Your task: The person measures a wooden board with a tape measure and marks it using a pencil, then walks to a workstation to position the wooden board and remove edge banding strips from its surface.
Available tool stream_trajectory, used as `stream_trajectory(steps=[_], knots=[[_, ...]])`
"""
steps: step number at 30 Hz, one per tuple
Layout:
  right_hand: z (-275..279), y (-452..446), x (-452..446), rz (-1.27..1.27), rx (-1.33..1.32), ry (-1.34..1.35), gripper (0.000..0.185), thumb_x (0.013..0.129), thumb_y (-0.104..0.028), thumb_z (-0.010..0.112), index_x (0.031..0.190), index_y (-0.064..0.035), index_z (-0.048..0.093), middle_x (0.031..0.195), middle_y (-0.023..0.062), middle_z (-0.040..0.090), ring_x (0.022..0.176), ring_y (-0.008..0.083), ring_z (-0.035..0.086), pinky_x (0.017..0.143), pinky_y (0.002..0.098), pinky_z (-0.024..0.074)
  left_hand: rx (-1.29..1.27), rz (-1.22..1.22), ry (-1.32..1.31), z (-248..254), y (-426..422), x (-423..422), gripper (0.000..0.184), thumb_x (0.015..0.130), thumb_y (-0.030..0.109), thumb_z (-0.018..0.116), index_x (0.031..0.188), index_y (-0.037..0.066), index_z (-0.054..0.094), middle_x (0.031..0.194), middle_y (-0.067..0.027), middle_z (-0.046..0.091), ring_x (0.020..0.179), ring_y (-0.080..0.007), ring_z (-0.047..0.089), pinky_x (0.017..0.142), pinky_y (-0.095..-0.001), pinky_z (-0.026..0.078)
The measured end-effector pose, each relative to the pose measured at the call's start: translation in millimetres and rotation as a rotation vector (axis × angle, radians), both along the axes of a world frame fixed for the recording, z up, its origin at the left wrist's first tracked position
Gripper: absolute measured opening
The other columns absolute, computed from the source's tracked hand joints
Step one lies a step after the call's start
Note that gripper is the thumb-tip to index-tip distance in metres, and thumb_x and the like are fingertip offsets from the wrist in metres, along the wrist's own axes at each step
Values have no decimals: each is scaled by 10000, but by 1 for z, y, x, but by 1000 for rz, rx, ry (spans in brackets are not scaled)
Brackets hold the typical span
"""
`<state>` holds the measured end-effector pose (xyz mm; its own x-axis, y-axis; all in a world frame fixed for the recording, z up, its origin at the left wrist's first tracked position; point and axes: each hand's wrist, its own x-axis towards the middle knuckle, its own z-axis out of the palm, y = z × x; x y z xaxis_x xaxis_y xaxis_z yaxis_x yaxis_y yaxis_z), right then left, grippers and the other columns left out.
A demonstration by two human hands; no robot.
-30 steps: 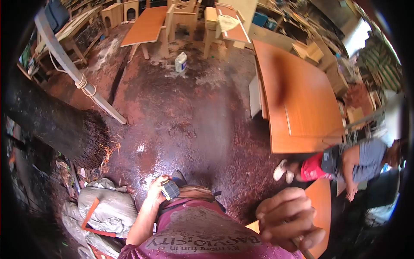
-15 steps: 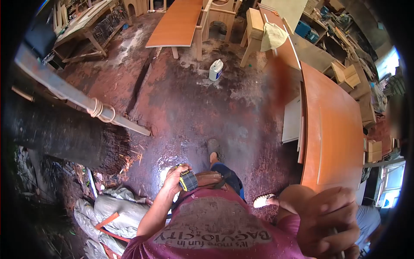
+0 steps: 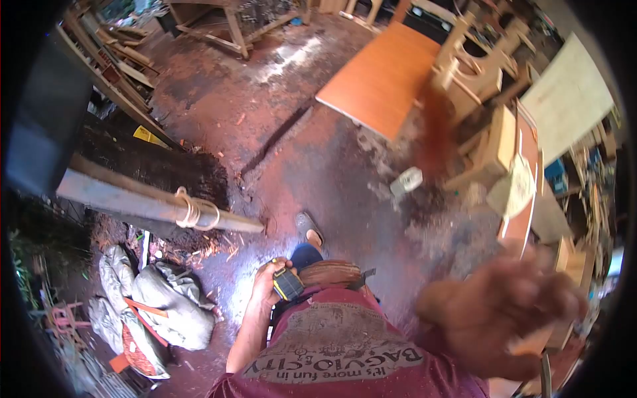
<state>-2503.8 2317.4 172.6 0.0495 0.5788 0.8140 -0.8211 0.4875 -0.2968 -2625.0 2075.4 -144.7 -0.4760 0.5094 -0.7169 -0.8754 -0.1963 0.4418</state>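
Note:
My left hand (image 3: 267,284) is closed around a yellow-and-black tape measure (image 3: 288,285), held at waist height beside a brown belt (image 3: 328,273). My right hand (image 3: 494,318) is raised close to the camera at the lower right, smeared by motion. Its fingers look partly bent, and I cannot make out whether anything is in them. A thin strip (image 3: 546,376) shows just below that hand; its kind is unclear.
A post wrapped with cord (image 3: 159,202) slants in from the left. Grey sacks (image 3: 174,305) lie at lower left. An orange-brown board (image 3: 385,79), a white jug (image 3: 406,181), and a wooden bench (image 3: 491,149) with a cloth (image 3: 514,189) stand ahead.
The view has turned left, so the board and jug sit further right. My right hand has moved up and blurred; earlier its fingers were curled around something thin. My left hand still holds the tape measure.

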Motion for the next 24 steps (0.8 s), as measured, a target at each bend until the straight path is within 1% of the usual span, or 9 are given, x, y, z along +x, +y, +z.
stream_trajectory(steps=[3,8,10,12,15,19,21,23,24], knots=[[-23,8,-99,499,-143,-244,350,970,-420,542,1171,-138,593,991,-3,681,990,224,556,803,436,481,72,139,-5,-10,40,-72,200,849,83,638,1025,-11,618,927,-128,672,805,-263,699,692,-410,611],[3,39,-219,886,1,-237,415,1011,-404,502,1263,-84,581,1111,-22,711,1060,217,569,929,467,456,79,138,83,25,107,-208,174,847,54,633,1003,-23,617,907,-126,674,793,-249,695,686,-374,605],[13,71,-242,1080,-78,-365,416,1009,-411,504,1252,-82,585,1109,2,724,1103,235,552,959,485,437,102,110,114,31,128,-259,210,844,63,629,1037,-15,600,935,-135,657,813,-271,688,720,-420,605],[9,97,-292,1202,-80,-320,410,1008,-413,506,1241,-85,585,1082,22,735,1138,252,534,974,497,418,90,98,134,38,144,-304,217,843,72,626,1041,-7,588,942,-134,642,828,-287,681,749,-453,602],[-14,129,-395,1207,5,-87,399,1009,-395,511,1250,-85,579,1052,28,742,1153,269,528,979,503,405,173,105,86,51,174,-369,160,849,50,632,993,-16,610,941,-145,661,829,-253,689,726,-367,600],[-7,194,-481,1329,-29,-310,380,992,-363,561,1256,-89,576,1043,40,742,1178,306,519,986,497,396,176,80,93,34,220,-459,157,847,43,627,992,-12,605,933,-139,656,834,-264,688,729,-396,602],[-13,233,-531,1411,69,-273,372,987,-347,579,1244,-78,583,1031,73,739,1186,323,527,983,501,407,151,66,107,33,247,-505,167,844,58,630,995,-6,597,928,-131,646,828,-273,683,738,-437,599],[-26,268,-592,1485,210,-75,361,985,-332,590,1213,-53,598,1018,127,733,1165,340,558,963,514,440,103,85,129,38,266,-547,172,848,86,622,996,6,586,934,-124,630,833,-288,672,753,-476,590],[-30,273,-617,1368,113,-60,343,980,-337,577,1210,-82,575,1021,96,696,1057,292,569,887,476,468,97,159,84,43,274,-569,179,855,101,629,1001,6,590,935,-133,635,836,-295,673,759,-479,589]])
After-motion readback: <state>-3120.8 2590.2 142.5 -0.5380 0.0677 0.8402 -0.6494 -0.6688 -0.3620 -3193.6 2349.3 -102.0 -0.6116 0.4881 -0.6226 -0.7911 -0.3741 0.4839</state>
